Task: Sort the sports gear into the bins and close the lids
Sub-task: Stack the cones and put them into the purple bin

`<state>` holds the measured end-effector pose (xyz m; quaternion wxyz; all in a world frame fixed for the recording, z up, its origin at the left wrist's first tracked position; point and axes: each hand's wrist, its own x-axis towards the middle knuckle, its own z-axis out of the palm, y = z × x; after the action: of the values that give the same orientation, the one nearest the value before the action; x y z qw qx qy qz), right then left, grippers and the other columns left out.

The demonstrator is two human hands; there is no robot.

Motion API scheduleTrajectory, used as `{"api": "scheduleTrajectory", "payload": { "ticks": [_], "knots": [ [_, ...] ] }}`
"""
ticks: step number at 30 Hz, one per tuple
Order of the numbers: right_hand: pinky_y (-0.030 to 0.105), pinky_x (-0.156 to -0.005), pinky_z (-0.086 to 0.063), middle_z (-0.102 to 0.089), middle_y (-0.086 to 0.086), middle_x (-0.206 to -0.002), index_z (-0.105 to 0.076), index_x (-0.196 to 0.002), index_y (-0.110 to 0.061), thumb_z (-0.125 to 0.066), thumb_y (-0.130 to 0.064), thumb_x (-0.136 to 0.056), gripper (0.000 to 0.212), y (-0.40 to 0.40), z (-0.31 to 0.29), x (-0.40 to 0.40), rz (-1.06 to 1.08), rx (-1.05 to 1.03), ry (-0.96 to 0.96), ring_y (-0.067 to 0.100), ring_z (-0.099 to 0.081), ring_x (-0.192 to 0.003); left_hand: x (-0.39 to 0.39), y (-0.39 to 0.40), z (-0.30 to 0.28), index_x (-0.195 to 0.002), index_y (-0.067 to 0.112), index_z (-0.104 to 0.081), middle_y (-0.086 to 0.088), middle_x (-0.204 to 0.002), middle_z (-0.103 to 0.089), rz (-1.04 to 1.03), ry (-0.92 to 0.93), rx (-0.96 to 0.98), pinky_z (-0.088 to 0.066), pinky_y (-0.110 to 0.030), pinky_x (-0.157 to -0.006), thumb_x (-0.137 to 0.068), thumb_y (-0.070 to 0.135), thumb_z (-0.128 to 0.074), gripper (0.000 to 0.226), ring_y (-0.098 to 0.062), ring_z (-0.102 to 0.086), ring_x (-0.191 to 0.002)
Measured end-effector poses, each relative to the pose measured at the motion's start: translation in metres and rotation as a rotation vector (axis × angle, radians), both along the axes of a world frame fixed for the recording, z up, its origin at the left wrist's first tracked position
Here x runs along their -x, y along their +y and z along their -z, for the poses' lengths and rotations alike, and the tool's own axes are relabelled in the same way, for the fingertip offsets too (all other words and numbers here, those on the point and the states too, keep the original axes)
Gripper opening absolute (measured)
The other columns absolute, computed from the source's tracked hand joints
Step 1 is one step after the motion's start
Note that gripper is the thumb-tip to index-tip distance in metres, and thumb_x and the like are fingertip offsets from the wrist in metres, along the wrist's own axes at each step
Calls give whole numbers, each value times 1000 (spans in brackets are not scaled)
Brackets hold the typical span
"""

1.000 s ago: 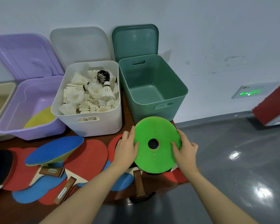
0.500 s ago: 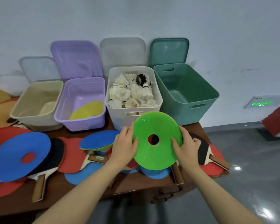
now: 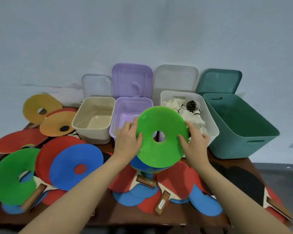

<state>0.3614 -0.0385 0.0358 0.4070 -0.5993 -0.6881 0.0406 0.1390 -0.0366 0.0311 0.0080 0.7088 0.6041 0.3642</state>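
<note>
A green disc cone (image 3: 161, 149) with a centre hole is held up in front of the bins, above the table. My left hand (image 3: 128, 142) grips its left rim and my right hand (image 3: 194, 141) grips its right rim. Behind it stand four open bins: beige (image 3: 93, 137), purple (image 3: 125, 103), white (image 3: 210, 119) holding shuttlecocks (image 3: 191, 108), and dark green (image 3: 240, 125). The disc hides the front of the purple and white bins. Their lids lean on the wall behind.
The wooden table (image 3: 107, 208) carries many disc cones: blue (image 3: 74, 166), green (image 3: 12, 176), orange (image 3: 57, 124), yellow (image 3: 41, 107), red (image 3: 17, 141). Table tennis paddles (image 3: 161, 203) lie among them, some at the right end (image 3: 243, 179). Grey floor lies to the right.
The view has swung left and back, so more of the table's left side shows. Both hands have carried the green disc up and toward the purple and white bins.
</note>
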Motion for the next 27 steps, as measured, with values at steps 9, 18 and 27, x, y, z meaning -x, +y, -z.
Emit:
{"api": "scheduleTrajectory", "payload": {
  "ticks": [9,18,27],
  "knots": [
    [29,-70,-15,-60,-6,-89,-58,-119,-19,-63,-9,-79,42,119,-6,58,-117,43,1,23,-59,-93,46,102,-5,-127,-1,-52,-22,-88,-56,-160,132,111,-47,-42,-62,-72,10,-64,58,-39,-57,-74],
    [37,-85,-26,-61,3,-110,-50,-124,-19,-52,-19,-85,38,196,37,96,-70,287,-300,26,-52,-109,69,172,39,-143,13,-30,-10,-118,-49,-235,252,340,-33,-38,-85,-89,22,-51,58,-31,-46,-109],
    [44,-71,-47,-61,17,-93,-64,-99,-5,-69,-18,-75,28,185,49,103,-7,170,-396,40,-59,-76,89,173,53,-128,8,-52,-13,-133,-50,-37,361,317,-38,-40,-94,-85,29,-55,49,-33,-49,-117]
  ]
}}
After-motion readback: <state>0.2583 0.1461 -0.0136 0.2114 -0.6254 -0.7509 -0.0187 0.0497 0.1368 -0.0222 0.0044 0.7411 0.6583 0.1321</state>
